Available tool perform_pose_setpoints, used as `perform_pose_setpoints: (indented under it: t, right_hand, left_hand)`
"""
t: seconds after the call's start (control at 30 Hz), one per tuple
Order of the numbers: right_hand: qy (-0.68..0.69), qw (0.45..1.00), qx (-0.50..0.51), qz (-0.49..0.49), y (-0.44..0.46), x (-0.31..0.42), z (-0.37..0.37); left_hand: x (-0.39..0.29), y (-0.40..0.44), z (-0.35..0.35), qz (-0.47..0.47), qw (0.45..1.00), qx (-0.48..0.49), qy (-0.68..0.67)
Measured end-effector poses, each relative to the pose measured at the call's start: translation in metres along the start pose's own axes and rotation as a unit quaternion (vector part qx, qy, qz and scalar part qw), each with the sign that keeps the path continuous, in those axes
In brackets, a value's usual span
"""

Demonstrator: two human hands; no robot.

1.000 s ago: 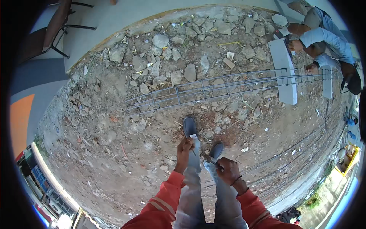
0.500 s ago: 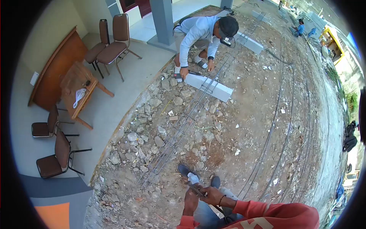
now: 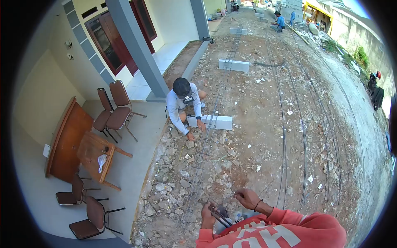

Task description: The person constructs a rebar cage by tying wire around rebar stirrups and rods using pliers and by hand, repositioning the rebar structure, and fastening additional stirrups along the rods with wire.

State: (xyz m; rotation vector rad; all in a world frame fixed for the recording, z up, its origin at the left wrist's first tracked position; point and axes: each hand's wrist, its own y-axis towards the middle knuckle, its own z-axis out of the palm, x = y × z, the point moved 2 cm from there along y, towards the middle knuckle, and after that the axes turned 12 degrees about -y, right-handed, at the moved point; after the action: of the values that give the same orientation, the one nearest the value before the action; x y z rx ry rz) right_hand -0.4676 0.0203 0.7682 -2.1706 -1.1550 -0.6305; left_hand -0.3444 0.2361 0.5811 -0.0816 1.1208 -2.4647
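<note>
At the bottom centre, my left hand [image 3: 208, 214] is closed round a dark tool with long handles [image 3: 222, 218]. My right hand [image 3: 248, 199] is raised a little to the right of it, fingers pinched together; whatever they hold is too small to name. Beyond my hands a long steel rebar cage [image 3: 198, 165] runs away over the rubble. It rests across a white block [image 3: 219, 122]. A co-worker [image 3: 182, 101] in a light shirt and dark cap crouches at the left of that block, hands by the cage.
Brown chairs [image 3: 120, 111] and a wooden table [image 3: 103, 164] stand on the paved floor at the left. More white blocks [image 3: 234, 65] lie farther along the cage. Long bars [image 3: 284, 140] run over the ground at the right. Another person [image 3: 278, 22] sits far off.
The view has swung up and along the cage. My hands, together half a second ago, are now apart, with the tool in my left hand. The co-worker's hands have shifted beside the cage.
</note>
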Motion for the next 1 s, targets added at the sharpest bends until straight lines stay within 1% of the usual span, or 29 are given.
perform_pose_setpoints:
  t: [0.03,0.07,0.1,0.13,0.2,0.23,0.27,0.33,0.37,0.4,0.43,0.47,0.5,0.53,0.6,0.63,0.67,0.73,0.77,0.8,0.87,0.9,0.93,1.0]
  right_hand:
    - [0.002,1.000,-0.003,0.003,0.002,-0.002,0.002]
    - [0.083,0.995,0.010,0.059,0.007,-0.009,0.006]
    - [0.165,0.979,0.023,0.115,0.012,-0.015,0.015]
    - [0.169,0.978,0.020,0.118,0.016,-0.016,0.026]
    - [0.333,0.936,0.002,0.116,0.027,-0.020,0.055]
    - [0.309,0.945,-0.005,0.102,0.034,-0.028,0.074]
    - [0.315,0.943,-0.006,0.108,0.031,-0.017,0.076]
    - [0.284,0.951,0.000,0.119,0.028,0.000,0.079]
    - [0.287,0.953,-0.003,0.095,0.026,-0.003,0.087]
    - [0.295,0.950,-0.004,0.103,0.020,-0.004,0.086]
    - [0.328,0.940,0.009,0.092,0.014,0.000,0.074]
    - [0.359,0.930,0.022,0.079,0.009,0.003,0.060]
    - [0.412,0.906,0.041,0.091,-0.005,0.015,0.035]
    - [0.414,0.905,0.040,0.091,-0.006,0.009,0.031]
    - [0.421,0.905,0.000,0.055,-0.011,-0.009,0.026]
    - [0.380,0.921,-0.023,0.087,-0.014,-0.017,0.016]
    - [0.384,0.919,-0.025,0.084,-0.016,-0.031,0.013]
    - [0.333,0.926,-0.149,0.094,-0.017,-0.060,-0.006]
    - [0.451,0.874,-0.153,0.094,-0.019,-0.069,-0.023]
    - [0.454,0.873,-0.154,0.092,-0.016,-0.082,-0.035]
    - [0.451,0.868,-0.195,0.076,-0.012,-0.117,-0.059]
    - [0.480,0.863,-0.125,0.091,-0.004,-0.159,-0.043]
    - [0.497,0.857,-0.089,0.103,-0.005,-0.169,-0.064]
    - [0.465,0.877,-0.098,0.065,0.006,-0.198,-0.091]
  left_hand:
    - [-0.011,-0.018,0.018,0.029,0.999,-0.002,0.046]
    - [-0.021,-0.033,0.036,0.058,0.994,-0.002,0.091]
    - [-0.028,-0.042,0.044,0.041,0.995,0.010,0.091]
    - [-0.032,-0.058,0.060,0.039,0.995,0.010,0.096]
    - [-0.033,-0.081,0.099,-0.005,0.992,0.076,0.100]
    - [-0.033,-0.083,0.107,-0.031,0.989,0.108,0.101]
    - [-0.032,-0.085,0.117,-0.036,0.988,0.103,0.106]
    - [-0.025,-0.086,0.141,-0.059,0.973,0.130,0.180]
    - [-0.021,-0.083,0.148,-0.068,0.972,0.123,0.187]
    - [-0.017,-0.075,0.155,-0.067,0.962,0.145,0.221]
    - [-0.011,-0.068,0.162,-0.066,0.950,0.169,0.254]
    - [-0.005,-0.063,0.168,-0.070,0.949,0.166,0.258]
    - [0.002,-0.057,0.176,-0.064,0.947,0.156,0.274]
    - [0.009,-0.049,0.182,-0.057,0.944,0.147,0.289]
    - [0.029,-0.030,0.189,-0.071,0.942,0.144,0.294]
    - [0.041,-0.027,0.201,-0.095,0.940,0.144,0.295]
    - [0.052,-0.025,0.215,-0.118,0.937,0.143,0.297]
    - [0.073,-0.021,0.243,-0.122,0.925,0.139,0.331]
    - [0.087,-0.017,0.257,-0.148,0.918,0.152,0.337]
    - [0.102,-0.011,0.269,-0.173,0.909,0.163,0.342]
    - [0.131,0.010,0.291,-0.174,0.898,0.174,0.364]
    - [0.148,0.024,0.299,-0.192,0.889,0.169,0.380]
    - [0.167,0.039,0.309,-0.208,0.880,0.166,0.394]
    - [0.205,0.081,0.329,-0.214,0.872,0.168,0.406]
